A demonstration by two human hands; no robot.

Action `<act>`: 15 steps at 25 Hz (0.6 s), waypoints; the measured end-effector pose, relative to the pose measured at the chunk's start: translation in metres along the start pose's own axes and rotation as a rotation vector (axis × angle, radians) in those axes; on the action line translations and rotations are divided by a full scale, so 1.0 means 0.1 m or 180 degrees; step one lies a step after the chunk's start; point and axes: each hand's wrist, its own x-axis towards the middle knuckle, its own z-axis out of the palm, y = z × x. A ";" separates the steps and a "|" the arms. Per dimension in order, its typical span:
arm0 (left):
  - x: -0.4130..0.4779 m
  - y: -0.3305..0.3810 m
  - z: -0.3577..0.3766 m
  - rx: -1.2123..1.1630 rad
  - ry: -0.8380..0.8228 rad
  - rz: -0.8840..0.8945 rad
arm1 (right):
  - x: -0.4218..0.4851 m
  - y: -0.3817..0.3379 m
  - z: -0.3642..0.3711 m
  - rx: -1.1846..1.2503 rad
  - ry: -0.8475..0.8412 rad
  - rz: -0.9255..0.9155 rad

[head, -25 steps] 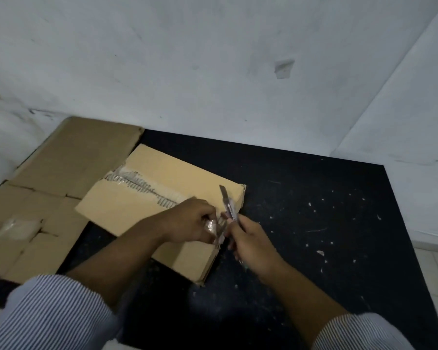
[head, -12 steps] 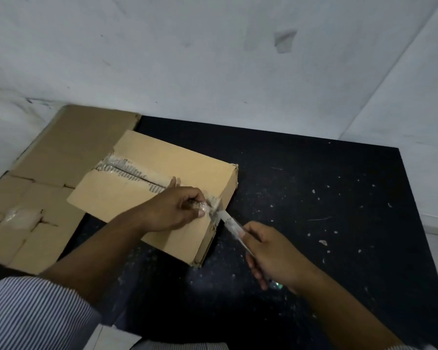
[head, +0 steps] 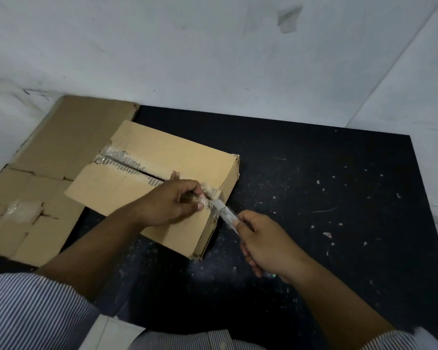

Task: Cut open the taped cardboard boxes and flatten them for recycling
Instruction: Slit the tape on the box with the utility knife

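A brown cardboard box (head: 177, 157) lies on a black mat (head: 314, 198), its top seam covered by wrinkled clear tape (head: 122, 161). My left hand (head: 175, 202) rests on the box near its right edge and pinches a loose end of the tape. My right hand (head: 266, 245) holds a utility knife (head: 225, 214) just right of the box, with the blade tip at the tape on the box's upper right edge. Part of the seam shows as a dark slit beside my left hand.
A flattened cardboard box (head: 43, 188) with a patch of tape lies to the left, partly under the taped box. White walls (head: 213, 59) close the back and right. Small white scraps speckle the mat on the right.
My right hand has lowered the knife from upright above the box to a low slant at the box's right edge. My left hand has stayed on the tape end.
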 end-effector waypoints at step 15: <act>-0.09 0.16 0.13 -0.0137 0.1104 -0.0068 | -0.11 -0.14 -0.30 -0.0155 0.0139 0.0239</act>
